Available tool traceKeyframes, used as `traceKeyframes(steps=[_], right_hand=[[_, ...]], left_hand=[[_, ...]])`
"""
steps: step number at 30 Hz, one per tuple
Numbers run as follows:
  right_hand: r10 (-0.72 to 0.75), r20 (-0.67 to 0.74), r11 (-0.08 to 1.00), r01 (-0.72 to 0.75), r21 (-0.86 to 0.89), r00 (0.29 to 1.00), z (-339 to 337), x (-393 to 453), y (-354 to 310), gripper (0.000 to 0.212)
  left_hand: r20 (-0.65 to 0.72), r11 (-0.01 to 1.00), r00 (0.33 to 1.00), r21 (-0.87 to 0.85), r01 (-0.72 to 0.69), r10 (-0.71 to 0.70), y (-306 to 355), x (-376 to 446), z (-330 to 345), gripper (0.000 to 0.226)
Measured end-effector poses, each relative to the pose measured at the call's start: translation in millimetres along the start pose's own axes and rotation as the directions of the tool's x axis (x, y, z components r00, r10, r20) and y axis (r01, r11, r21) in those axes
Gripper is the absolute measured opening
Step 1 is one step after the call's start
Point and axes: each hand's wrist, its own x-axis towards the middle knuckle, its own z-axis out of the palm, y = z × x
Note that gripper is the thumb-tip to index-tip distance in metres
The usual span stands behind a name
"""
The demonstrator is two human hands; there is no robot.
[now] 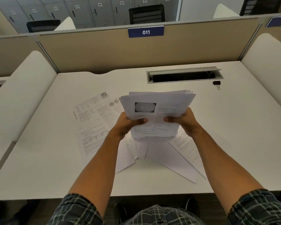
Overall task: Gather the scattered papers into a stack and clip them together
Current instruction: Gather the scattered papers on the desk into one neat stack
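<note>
A thick stack of printed papers (159, 109) stands upright over the middle of the desk, its lower edge near the sheets below. My left hand (128, 123) grips its left side and my right hand (184, 121) grips its right side, thumbs on the front page. Loose printed sheets (94, 117) lie flat to the left. More white sheets (177, 158) lie fanned out under and in front of the stack. A black binder clip (217, 83) rests at the back right, far from both hands.
The white desk (47, 168) has an open cable tray slot (183, 77) at the back right. A beige partition (104, 51) with a "011" label closes the back. White side dividers (23, 95) flank the desk.
</note>
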Motion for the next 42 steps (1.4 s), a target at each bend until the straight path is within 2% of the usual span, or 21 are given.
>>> traceKeyframes(steps=[3,7,10,16,23,31,37,42], right_hand=[[0.017,-0.018,1.0,-0.017,-0.003,1.0,0,-1,5,0.052],[0.017,-0.044,1.0,-0.018,-0.014,0.999,0,1,2,0.042],[-0.008,-0.049,0.999,0.006,-0.032,0.999,2,4,-4,0.046],[-0.092,-0.003,0.996,0.092,-0.002,0.996,8,9,-20,0.051],[-0.123,-0.077,0.992,0.122,-0.016,0.989,5,-1,-12,0.042],[-0.066,-0.113,0.994,0.076,0.081,0.991,-5,0,-3,0.046],[-0.063,-0.173,0.993,0.078,0.086,0.983,-1,-3,11,0.057],[0.023,-0.195,0.999,-0.014,0.047,0.98,-7,-9,22,0.043]], left_hand=[[0.017,1.0,1.0,0.021,0.017,-0.017,-6,-2,2,0.063],[-0.042,0.998,0.997,-0.024,0.064,-0.065,-7,-4,1,0.052],[-0.045,0.998,0.998,-0.047,0.05,-0.052,-3,-1,1,0.045],[-0.055,0.995,0.998,-0.1,-0.001,-0.005,13,4,5,0.058],[-0.022,0.998,0.999,-0.037,0.045,-0.046,1,0,5,0.058],[0.001,0.997,0.998,-0.053,0.055,-0.055,1,-1,7,0.057],[-0.013,0.997,0.999,-0.067,0.033,-0.034,1,1,17,0.067],[-0.018,0.998,0.998,-0.027,0.053,-0.053,-3,0,17,0.062]])
